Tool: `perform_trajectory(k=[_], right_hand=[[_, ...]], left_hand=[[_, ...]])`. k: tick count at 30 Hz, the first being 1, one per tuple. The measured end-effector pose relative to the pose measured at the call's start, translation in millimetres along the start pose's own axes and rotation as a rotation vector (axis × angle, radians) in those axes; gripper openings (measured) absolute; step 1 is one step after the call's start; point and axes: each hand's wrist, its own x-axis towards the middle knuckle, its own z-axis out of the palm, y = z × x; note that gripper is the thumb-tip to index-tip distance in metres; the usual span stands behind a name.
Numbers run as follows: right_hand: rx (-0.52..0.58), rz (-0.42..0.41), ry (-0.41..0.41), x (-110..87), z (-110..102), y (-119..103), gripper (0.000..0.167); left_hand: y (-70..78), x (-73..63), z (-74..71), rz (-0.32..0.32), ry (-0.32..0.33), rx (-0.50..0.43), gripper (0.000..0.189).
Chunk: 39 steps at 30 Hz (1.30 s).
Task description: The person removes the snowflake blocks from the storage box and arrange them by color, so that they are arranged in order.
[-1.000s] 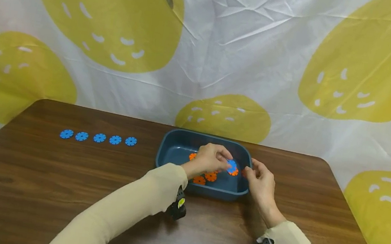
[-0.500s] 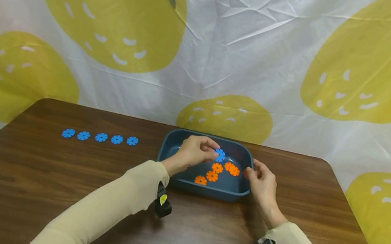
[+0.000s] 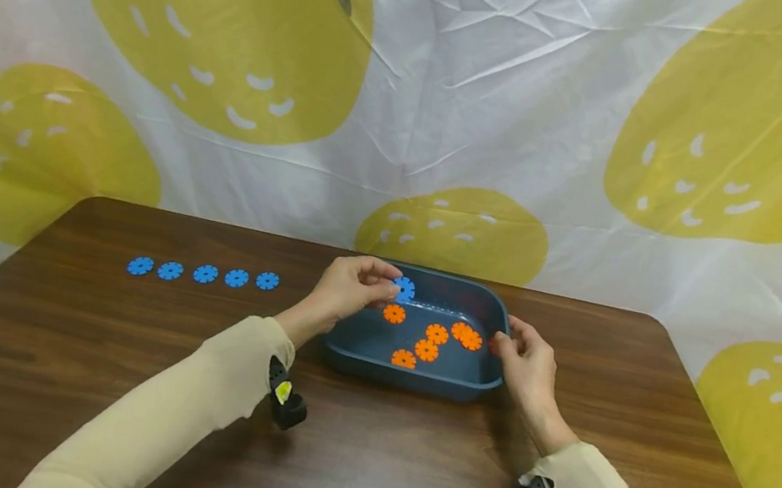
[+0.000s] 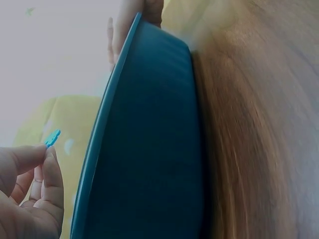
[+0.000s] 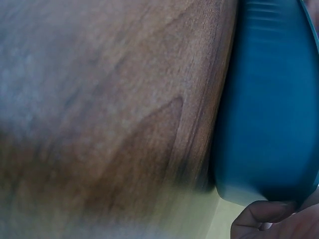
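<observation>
Between thumb and fingertips my left hand (image 3: 344, 292) pinches a blue notched plastic disc (image 3: 404, 289), held over the left part of a dark blue-grey basin (image 3: 409, 379). The left wrist view shows the same disc (image 4: 53, 137) nearly edge-on, above the basin's rim. My right hand (image 3: 529, 374) holds the basin's right rim, thumb near the inside and fingers at the far side. Several orange notched discs (image 3: 426, 350) lie on the basin floor, two of them overlapping near the right. In the right wrist view, the right hand (image 5: 276, 219) shows only partly beside the basin's wall (image 5: 269, 99).
Several blue notched discs (image 3: 206, 274) lie in a spaced row on the wooden table (image 3: 374, 461), left of the basin. A white cloth with yellow fruit prints (image 3: 454, 228) hangs behind the table's back edge.
My left hand has moved left with the blue disc, from the basin's right part to above its left side, uncovering the orange discs. The right hand stays at the rim.
</observation>
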Motion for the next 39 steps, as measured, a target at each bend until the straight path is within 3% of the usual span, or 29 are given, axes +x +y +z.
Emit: perform_trajectory(k=[15, 28, 39], right_hand=[[0.01, 0.012, -0.017, -0.1, -1.4, -1.1, 0.036], [-0.001, 0.017, -0.008, -1.7, -3.4, -0.4, 0.036], [-0.008, 0.004, 0.0, 0.2, -0.5, -0.4, 0.035]], left_hand=[[-17.8, -9.8, -58.2, -0.011, 0.111, -0.117, 0.032], [-33.8, -19.0, -97.5, -0.09, 0.163, -0.048, 0.036], [-54.7, -33.2, -146.4, -0.133, 0.245, -0.099, 0.042]])
